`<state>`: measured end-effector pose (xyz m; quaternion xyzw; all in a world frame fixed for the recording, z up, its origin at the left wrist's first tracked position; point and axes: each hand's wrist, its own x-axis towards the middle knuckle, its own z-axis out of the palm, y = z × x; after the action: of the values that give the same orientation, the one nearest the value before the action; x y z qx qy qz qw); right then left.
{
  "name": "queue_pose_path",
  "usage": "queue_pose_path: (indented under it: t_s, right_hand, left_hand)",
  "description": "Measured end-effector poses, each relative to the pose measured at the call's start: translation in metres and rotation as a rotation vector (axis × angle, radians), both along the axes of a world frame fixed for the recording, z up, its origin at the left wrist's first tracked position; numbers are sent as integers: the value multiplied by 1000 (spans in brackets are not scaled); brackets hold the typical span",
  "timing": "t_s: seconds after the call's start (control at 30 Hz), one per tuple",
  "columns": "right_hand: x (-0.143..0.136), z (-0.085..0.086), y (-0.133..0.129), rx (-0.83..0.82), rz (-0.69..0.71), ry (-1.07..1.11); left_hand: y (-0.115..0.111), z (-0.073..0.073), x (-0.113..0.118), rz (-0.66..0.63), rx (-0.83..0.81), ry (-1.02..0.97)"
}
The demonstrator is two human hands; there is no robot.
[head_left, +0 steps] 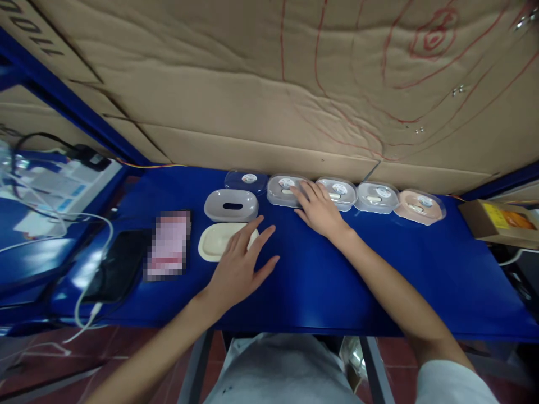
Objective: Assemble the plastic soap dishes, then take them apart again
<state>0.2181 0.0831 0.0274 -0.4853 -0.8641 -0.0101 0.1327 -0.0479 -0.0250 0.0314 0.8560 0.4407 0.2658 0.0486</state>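
Observation:
My left hand point(241, 259) has its fingers spread over the right part of a cream oval dish point(210, 242); whether it touches the dish is unclear. Just behind that dish lies a grey oval piece with a dark slot point(213, 206). My right hand point(319, 209) is spread, its fingertips at the right edge of a clear-lidded grey box point(278, 196). To its right stand two more pale lidded boxes point(347, 197) point(378, 206) and a peach one point(410, 209). A clear lid with a round label point(236, 180) lies at the back left.
On the blue table point(311, 292), a pixelated pink object point(169, 244) and a black phone point(118, 266) with a white cable lie left. A power strip point(90, 179) is farther left. A small cardboard box point(475, 221) sits right. Cardboard sheeting point(210, 118) rises behind.

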Motion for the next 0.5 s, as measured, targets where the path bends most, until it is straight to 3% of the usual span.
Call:
queue_pose_path:
  t_s: [0.1,0.23,0.37,0.5]
  right_hand:
    - [12,6,-40,-20,73,44]
    - [33,6,-85,-128,142,170]
    - [44,-8,-96,-218,87,310]
    - [47,-14,-94,-297,111,355]
  left_hand:
    - [6,-1,18,-28,-109,-132]
    - [16,-16,37,-105,-290,-140]
    - [26,-29,41,-147,-460,-116]
    - [31,-33,38,-137,-479,-143]
